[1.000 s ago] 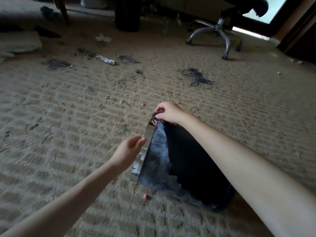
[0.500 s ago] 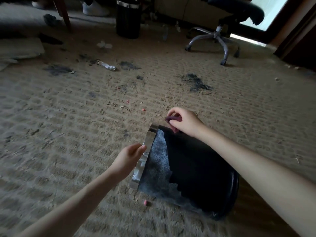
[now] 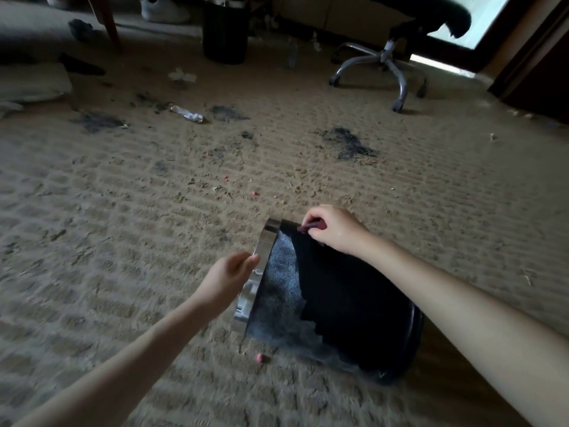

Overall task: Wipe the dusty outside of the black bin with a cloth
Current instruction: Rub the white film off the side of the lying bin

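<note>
Floor covered by beige ribbed carpet (image 3: 123, 229), heavily soiled. Dark smudges (image 3: 348, 143) seen mid-floor and far left. Small pink crumbs (image 3: 255, 192) scattered at centre. Crumpled wrapper (image 3: 187, 113) and white paper scrap (image 3: 182, 76) lying far left. Second black bin (image 3: 225, 29) with metal rim stood upright at far centre. Office chair (image 3: 400, 41) with grey star base placed far right. Bright window or glass door (image 3: 486, 16) seen far right; daylight cast low across carpet. Dark wooden frame (image 3: 535, 63) at right edge. Red-brown furniture leg (image 3: 107, 23) and white shoe (image 3: 163, 9) at far left.
</note>
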### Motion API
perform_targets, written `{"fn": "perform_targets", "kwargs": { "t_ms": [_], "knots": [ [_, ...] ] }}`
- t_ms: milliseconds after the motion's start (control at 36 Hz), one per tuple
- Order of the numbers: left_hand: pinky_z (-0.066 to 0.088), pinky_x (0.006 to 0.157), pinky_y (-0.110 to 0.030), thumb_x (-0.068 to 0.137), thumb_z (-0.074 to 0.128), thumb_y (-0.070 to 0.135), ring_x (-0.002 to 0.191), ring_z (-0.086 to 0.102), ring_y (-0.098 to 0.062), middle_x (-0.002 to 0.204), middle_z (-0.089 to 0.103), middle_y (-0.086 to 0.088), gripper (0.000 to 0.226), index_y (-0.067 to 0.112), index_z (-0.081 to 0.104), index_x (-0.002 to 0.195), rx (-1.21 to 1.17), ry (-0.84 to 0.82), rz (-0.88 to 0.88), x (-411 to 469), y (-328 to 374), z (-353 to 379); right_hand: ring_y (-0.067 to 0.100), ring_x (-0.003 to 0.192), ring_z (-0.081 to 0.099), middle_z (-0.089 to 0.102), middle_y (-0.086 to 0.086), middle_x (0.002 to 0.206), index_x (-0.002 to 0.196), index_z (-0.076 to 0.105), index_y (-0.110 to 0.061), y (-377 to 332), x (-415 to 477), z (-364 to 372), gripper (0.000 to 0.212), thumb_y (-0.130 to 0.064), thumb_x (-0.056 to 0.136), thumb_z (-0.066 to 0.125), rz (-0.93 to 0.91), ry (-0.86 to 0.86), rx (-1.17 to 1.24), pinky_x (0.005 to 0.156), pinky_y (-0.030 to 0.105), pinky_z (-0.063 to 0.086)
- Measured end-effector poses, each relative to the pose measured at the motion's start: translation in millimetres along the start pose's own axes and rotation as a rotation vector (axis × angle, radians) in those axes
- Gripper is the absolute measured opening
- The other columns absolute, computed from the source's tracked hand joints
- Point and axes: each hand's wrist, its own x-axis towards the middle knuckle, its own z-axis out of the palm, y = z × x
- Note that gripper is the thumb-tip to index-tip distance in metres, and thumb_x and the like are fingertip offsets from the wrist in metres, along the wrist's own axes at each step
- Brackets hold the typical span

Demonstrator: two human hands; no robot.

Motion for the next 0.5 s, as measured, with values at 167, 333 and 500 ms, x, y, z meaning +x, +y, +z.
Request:
{"fn": "perform_targets", "kwargs": {
  "t_ms": [167, 333, 500],
  "knots": [
    [0.033, 0.053, -0.017, 0.096, 0.044, 0.026, 0.056, 0.035, -0.01, 0.058, 0.039, 0.003, 0.032, 0.014, 0.043, 0.066, -0.027, -0.047, -0.023, 3.4, -0.6, -1.6, 0.017, 0.061, 0.065, 0.062, -0.003, 0.07, 0.09, 0.064, -0.018, -13.4, 8.9, 1.9, 0.013, -0.008, 0.085, 0.057, -0.011, 0.092, 0.179, 0.067, 0.035, 0.053],
    [0.03, 0.057, -0.026, 0.096, 0.044, 0.027, 0.058, 0.035, -0.012, 0.061, 0.038, 0.0, 0.035, 0.014, 0.04, 0.065, 0.029, -0.021, 0.004, 3.6, -0.6, -3.4, 0.02, 0.087, 0.056, 0.056, 0.001, 0.09, 0.089, 0.067, -0.013, -54.0, 25.1, 17.7, 0.016, -0.004, 0.08, 0.056, -0.181, 0.028, 0.101, 0.077, 0.033, 0.046],
    [0.034, 0.06, -0.03, 0.095, 0.046, 0.028, 0.059, 0.038, -0.015, 0.059, 0.04, 0.0, 0.035, 0.014, 0.042, 0.064, 0.029, -0.073, -0.018, 7.2, -2.6, -8.7, 0.018, 0.088, 0.049, 0.054, 0.002, 0.093, 0.09, 0.062, -0.014, -25.0, 2.4, 13.7, 0.015, -0.005, 0.082, 0.053, -0.153, 0.038, 0.023, 0.076, 0.033, 0.04]
  ]
}}
